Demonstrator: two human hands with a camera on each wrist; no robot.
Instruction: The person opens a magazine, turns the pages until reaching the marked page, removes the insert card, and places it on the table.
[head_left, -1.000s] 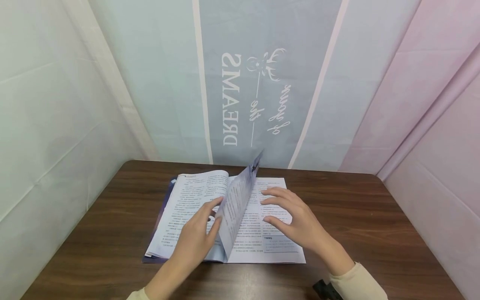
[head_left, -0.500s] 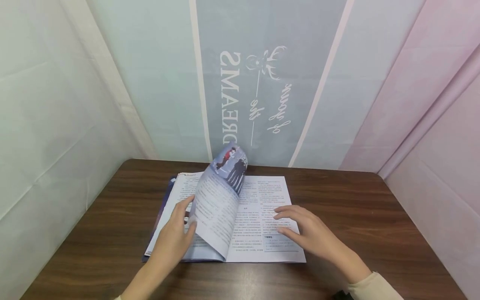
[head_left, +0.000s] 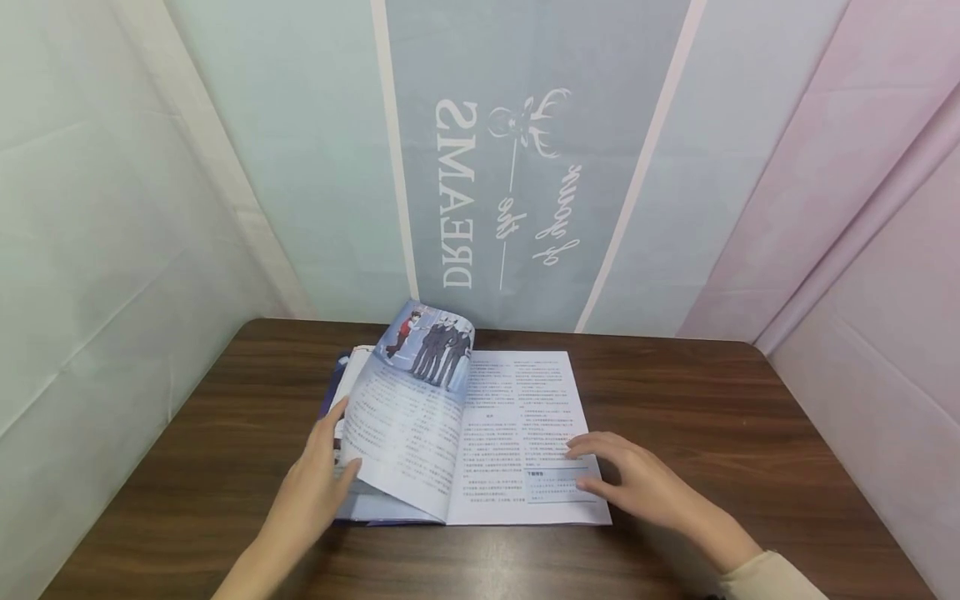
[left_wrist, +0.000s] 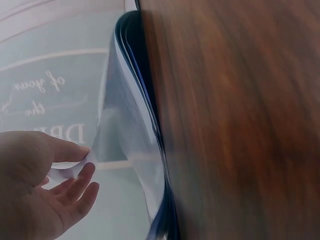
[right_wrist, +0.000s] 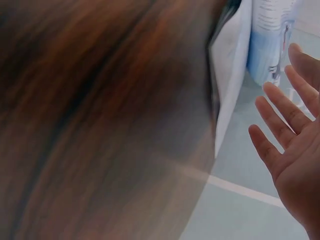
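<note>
An open magazine (head_left: pixel 525 425) lies on the wooden table, printed with columns of text. One page (head_left: pixel 405 425), with a picture of figures in dark suits at its top, is raised and curves over toward the left side. My left hand (head_left: pixel 307 483) pinches this page's outer edge between thumb and fingers; in the left wrist view the left hand (left_wrist: pixel 55 185) grips a curled bit of paper. Over the lower right corner of the right-hand page is my right hand (head_left: pixel 645 483). In the right wrist view the right hand (right_wrist: pixel 295 135) has its fingers spread and holds nothing.
The dark wooden table (head_left: pixel 712 417) extends around the magazine on both sides. Behind it hangs a grey-green curtain (head_left: pixel 337 167) with mirrored lettering, and pale cloth walls (head_left: pixel 112 208) stand at left and right.
My left hand has carried the page from upright near the spine over to the left, bringing its picture side into view. My right hand has drawn back toward the lower right.
</note>
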